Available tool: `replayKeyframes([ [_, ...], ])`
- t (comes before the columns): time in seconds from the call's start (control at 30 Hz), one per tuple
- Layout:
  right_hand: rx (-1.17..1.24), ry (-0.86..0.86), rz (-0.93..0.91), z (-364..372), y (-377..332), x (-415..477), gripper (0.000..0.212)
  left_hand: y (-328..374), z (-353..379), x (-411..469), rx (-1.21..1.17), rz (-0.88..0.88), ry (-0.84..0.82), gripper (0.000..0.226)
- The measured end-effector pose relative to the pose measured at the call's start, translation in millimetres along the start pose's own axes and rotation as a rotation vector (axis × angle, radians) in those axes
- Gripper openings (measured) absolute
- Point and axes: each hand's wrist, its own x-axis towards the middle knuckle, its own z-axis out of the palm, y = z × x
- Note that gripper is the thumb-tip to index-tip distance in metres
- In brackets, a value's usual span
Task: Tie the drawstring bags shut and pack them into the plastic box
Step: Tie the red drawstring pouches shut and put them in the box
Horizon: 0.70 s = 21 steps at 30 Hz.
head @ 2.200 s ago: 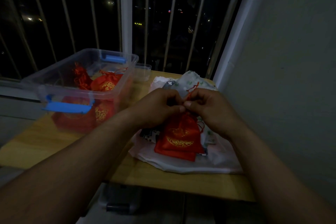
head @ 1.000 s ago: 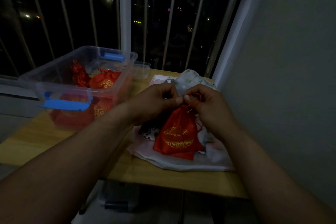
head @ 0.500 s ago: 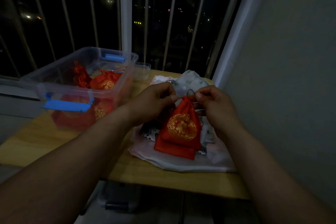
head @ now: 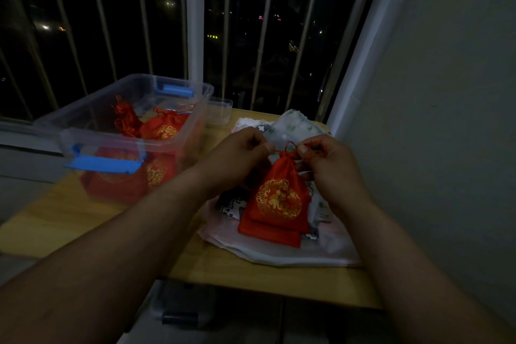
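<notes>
Pinching on both sides: my left hand has thumb and forefinger closed on one end of the drawstring, and my right hand has its curled fingers closed on the other. A little loop of cord stands up between them. Right under that loop is the gathered neck of the red bag, so the grip sits at the very top of it, hands level and just apart, one on each side.

From the neck the bag runs straight back toward me, long axis pointing from the hands to my chest, gold emblem facing up. Its lower end lies over a second red bag on the pale cloths. Whether it rests there or hangs just clear, I can't tell in this dim light.

The neck looks drawn tight, so I judge the knot is what's being finished. The pull wants to go sideways, left and right, across that axis, not along it.

Then the pack. The plastic box stands on the table to the left of the bag and a bit further from me, lid off, with tied bags inside. My left hand is the nearer one to it, so I'd expect the bag to travel leftward over the box's right rim. At least one more bag waits underneath, so the job reads as partway.
</notes>
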Motion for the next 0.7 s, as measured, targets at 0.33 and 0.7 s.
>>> replayKeyframes([
  [0.33, -0.045, 0.040, -0.025, -1, -2, 5, 0.009, 5, 9, -1, 0.166, 0.006, -0.088, 0.030],
  [0.7, -0.058, -0.248, 0.038, -3, -10, -7, 0.026, 6, 3, 1, -0.148, -0.039, 0.195, 0.024],
])
